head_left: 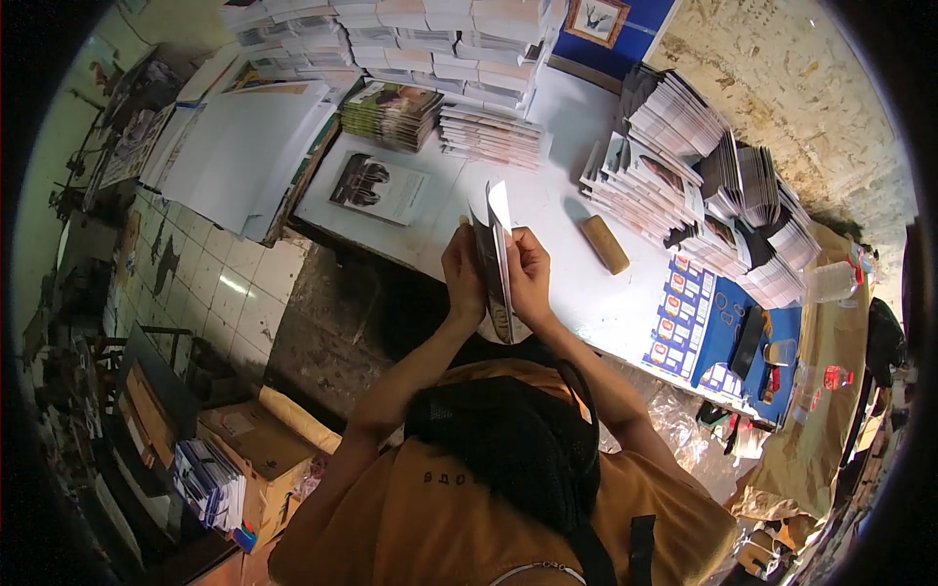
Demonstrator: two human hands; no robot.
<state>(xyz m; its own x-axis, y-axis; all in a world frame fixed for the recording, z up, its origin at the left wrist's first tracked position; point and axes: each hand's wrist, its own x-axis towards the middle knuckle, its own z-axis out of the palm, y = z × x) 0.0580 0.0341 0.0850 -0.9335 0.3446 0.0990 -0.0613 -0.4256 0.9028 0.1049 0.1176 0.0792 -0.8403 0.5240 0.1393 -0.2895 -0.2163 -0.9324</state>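
Observation:
Between my two hands a thin booklet [494, 264] is held on edge above the near side of the white table [562, 283]. Its dark printed outside faces left, and its white leaves part and curl at the top. My left hand [465, 276] grips it from the left, thumb up near the upper edge. From the other side my right hand [529, 278] closes on it, its fingers partly hidden by the leaves. A single booklet with a dark picture on its cover [376, 188] lies flat at the left. Right of my hands rests a brown oblong block [605, 245].
Behind stand a green-covered booklet stack [391, 114], a pale stack [491, 137] and tall paper piles [440, 49]. Leaning booklet stacks [674, 146] line the right side. A blue printed sheet [718, 327] covers the right corner. A cardboard box [259, 439] sits lower left.

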